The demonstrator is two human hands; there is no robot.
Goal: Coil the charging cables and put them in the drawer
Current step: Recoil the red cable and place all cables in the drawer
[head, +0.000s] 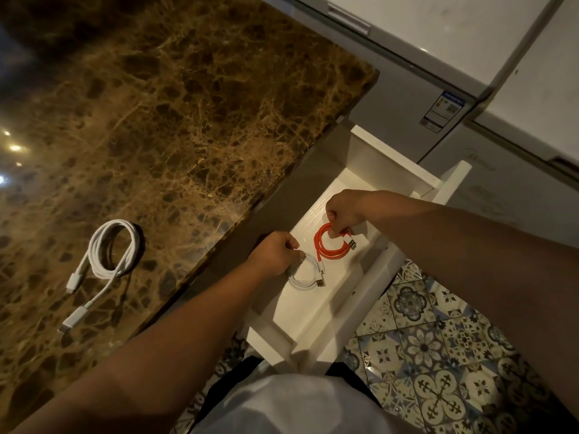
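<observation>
The left hand (pixel 275 253) pinches a coiled white cable (pixel 303 275) on the open drawer (pixel 316 311) floor; at its one o'clock the right hand (pixel 343 213) grips an orange coil (pixel 332 247). Released carelessly, either coil could spring loose, and a half-coiled white charging cable (pixel 109 255) remains on the marble counter (pixel 188 120) at nine o'clock.

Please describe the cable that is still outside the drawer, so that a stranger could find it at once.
Look at the brown marble countertop, left of the open white drawer. Near its front edge lies the white cable, loosely coiled, both plugs trailing. Unlike the orange cable and the small white coil, no hand holds it.
</observation>
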